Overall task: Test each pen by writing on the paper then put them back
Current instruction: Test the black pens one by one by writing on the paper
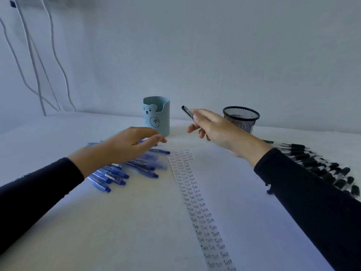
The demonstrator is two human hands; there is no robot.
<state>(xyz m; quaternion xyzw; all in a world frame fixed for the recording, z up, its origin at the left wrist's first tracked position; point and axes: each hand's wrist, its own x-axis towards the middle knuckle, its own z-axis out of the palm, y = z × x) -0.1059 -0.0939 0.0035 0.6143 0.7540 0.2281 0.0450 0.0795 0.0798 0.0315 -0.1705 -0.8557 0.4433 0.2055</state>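
Note:
My right hand (213,126) holds a black pen (187,111) up in the air between the blue bear cup (156,114) and the black mesh cup (241,118), its end pointing up and left. My left hand (129,145) hovers with relaxed fingers over a pile of several blue pens (125,171) lying on the table, holding nothing. A long strip of paper (197,202) covered in rows of the word "Test" runs down the middle of the table. Several black pens (312,163) lie in a row at the right, behind my right sleeve.
The white table (117,231) meets a pale wall at the back. White cables (39,75) hang down the wall at the far left. Both cups stand upright near the table's back edge.

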